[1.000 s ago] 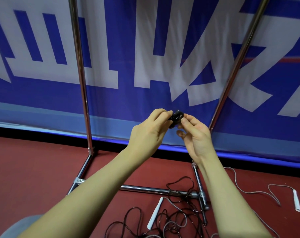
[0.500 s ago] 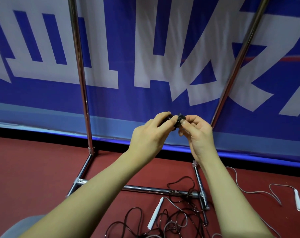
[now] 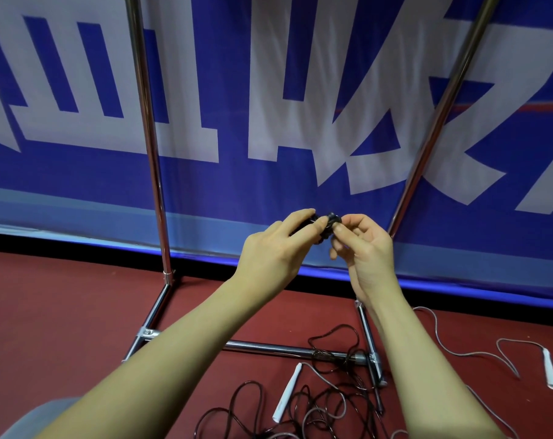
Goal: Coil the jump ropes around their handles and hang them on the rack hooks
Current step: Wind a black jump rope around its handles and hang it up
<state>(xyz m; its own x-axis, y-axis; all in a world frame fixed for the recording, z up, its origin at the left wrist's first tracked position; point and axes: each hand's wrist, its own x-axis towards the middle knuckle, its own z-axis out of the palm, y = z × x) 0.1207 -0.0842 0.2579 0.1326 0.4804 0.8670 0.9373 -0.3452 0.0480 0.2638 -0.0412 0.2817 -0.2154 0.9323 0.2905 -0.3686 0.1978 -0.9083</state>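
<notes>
Both hands, left (image 3: 270,248) and right (image 3: 365,248), pinch a small black bundle (image 3: 329,224), seemingly coiled rope, before the rack (image 3: 156,185); a loosened pinch risks unwinding it.

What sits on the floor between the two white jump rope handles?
In the head view, between the left white handle and the right white handle: tangled black rope, the rack's foot bar, grey cord, and the person's right forearm above.
</notes>
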